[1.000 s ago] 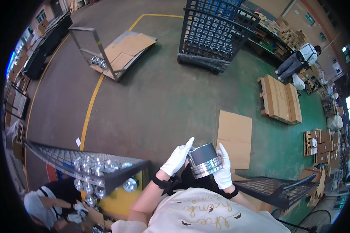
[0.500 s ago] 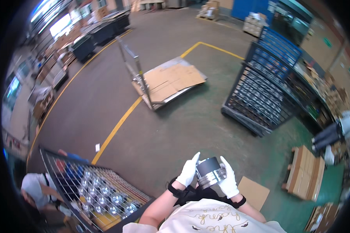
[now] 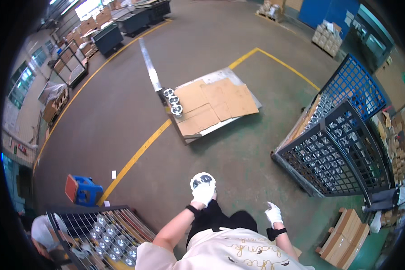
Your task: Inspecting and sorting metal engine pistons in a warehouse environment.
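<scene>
My left hand (image 3: 203,194), in a white glove, grips a shiny metal piston (image 3: 201,177) out in front of my legs. The piston's round end shows past the fingers, and the rest of it is hidden under the glove. My right hand (image 3: 273,214), also gloved, hangs low to the right with its fingers apart and nothing in them. Ahead stands a flat platform cart (image 3: 243,120) covered with cardboard sheets (image 3: 211,103). Three pistons (image 3: 174,100) stand in a row along its left edge, beside the upright metal handle (image 3: 149,65).
A mesh crate (image 3: 60,234) of pistons stands at lower left, a person (image 3: 47,234) bending behind it. To the right is a dark lattice crate (image 3: 301,168) with more pistons. Cartons (image 3: 345,237) lie at lower right near another person (image 3: 391,198). A blue stool (image 3: 87,191) stands left.
Both hands held the piston between them before; now only my left hand has it, and my right hand has moved away. My view has shifted, uncovering the row of pistons on the cart.
</scene>
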Action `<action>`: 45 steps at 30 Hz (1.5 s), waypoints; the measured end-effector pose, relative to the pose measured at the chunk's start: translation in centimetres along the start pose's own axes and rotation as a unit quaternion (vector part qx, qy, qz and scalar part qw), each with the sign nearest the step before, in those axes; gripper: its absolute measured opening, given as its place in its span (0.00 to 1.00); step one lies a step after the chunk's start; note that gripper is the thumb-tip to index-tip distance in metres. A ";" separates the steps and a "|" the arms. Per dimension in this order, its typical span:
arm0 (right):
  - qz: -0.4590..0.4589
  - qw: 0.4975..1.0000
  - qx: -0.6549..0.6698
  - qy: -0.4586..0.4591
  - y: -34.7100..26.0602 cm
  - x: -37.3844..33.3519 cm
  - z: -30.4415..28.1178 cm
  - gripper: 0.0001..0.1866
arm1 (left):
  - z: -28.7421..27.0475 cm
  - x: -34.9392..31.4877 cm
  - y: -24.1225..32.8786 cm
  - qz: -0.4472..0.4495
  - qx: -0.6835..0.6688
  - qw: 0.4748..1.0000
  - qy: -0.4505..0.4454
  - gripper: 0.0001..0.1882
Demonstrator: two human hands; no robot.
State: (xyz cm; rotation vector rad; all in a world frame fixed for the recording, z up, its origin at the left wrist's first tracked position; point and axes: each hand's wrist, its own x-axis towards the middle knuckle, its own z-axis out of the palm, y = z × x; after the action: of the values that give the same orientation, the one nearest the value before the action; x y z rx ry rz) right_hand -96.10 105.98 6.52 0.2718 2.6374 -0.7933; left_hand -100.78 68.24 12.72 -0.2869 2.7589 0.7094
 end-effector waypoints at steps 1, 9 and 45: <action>0.038 0.999 0.017 0.006 1.3 0.4 -0.4 0.26 | 0.1 2.5 -1.1 0.038 0.021 0.999 -0.024 0.20; 0.240 0.962 0.103 -0.074 8.3 8.1 -2.2 0.20 | 5.1 22.7 -7.3 -0.207 -0.279 0.938 -0.013 0.24; 0.115 0.940 -0.092 -0.309 -32.4 55.5 -10.7 0.18 | 12.0 71.6 -35.8 -0.386 -0.118 0.915 0.027 0.19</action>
State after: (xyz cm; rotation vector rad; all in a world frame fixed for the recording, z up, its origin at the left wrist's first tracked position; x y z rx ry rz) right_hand -159.13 89.58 8.32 0.2269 2.0211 -0.4508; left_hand -156.38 34.70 -35.58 -1.3581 2.2828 0.7908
